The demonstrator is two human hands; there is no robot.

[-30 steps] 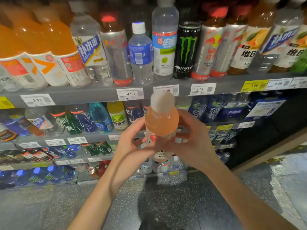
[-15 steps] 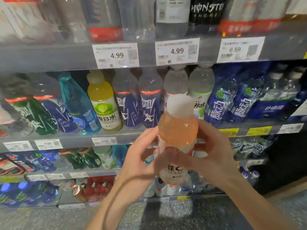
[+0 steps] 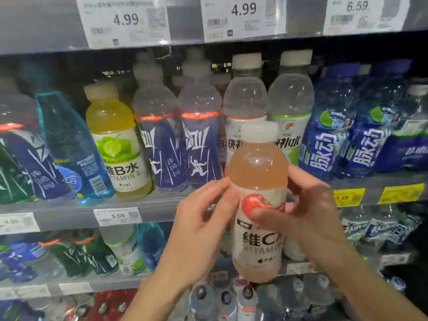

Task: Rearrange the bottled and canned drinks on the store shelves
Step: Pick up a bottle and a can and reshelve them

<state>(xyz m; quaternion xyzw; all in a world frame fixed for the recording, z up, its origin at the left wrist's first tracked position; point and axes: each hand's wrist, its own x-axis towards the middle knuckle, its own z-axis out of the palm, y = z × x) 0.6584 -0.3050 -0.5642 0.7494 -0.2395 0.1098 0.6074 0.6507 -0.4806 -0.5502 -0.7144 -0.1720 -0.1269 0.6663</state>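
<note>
A pink vitamin C drink bottle with a white cap is held upright in front of the middle shelf. My right hand grips its label from the right, thumb across the front. My left hand touches its left side with curled fingers. Behind it stand two clear bottles with white labels, two blue-labelled clear bottles and a yellow vitamin B bottle.
The grey shelf edge carries price tags, with yellow tags at the right. Blue bottles fill the shelf's right part, a teal bottle leans at the left. Lower shelves hold more bottles and red cans.
The view has closed in and dropped from the top shelf to the middle shelf. The pink bottle stays in both hands, now in front of the white-labelled bottles.
</note>
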